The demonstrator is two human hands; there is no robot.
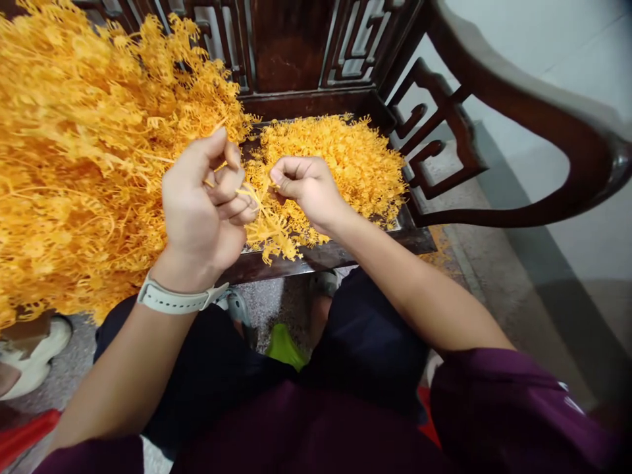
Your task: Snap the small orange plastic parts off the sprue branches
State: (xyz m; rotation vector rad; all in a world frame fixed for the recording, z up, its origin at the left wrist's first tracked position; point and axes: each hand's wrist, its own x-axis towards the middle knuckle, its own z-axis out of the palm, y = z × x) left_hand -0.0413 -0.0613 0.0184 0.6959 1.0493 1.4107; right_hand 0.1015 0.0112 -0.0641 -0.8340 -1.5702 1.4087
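My left hand (pixel 205 197), with a pale watch strap (pixel 175 297) at the wrist, has its fingers curled round a thin yellow artificial flower sprig (pixel 269 220). The sprig's branched end hangs out to the right, over the bench edge. My right hand (pixel 311 187) pinches thumb and forefinger together at the sprig's upper part; exactly which bit lies between the fingertips is too small to make out. Just behind my right hand lies a low heap of yellow flower pieces (pixel 340 155). A much larger pile of yellow artificial flowers (pixel 83 158) rises on the left, beside my left hand.
The piles rest on a dark carved wooden bench (pixel 296 263) with a lattice back and a curved armrest (pixel 523 105) at right. Below, between my knees, is a green object (pixel 286 347). Another person's shoe (pixel 39 355) shows at lower left, near something red (pixel 29 436).
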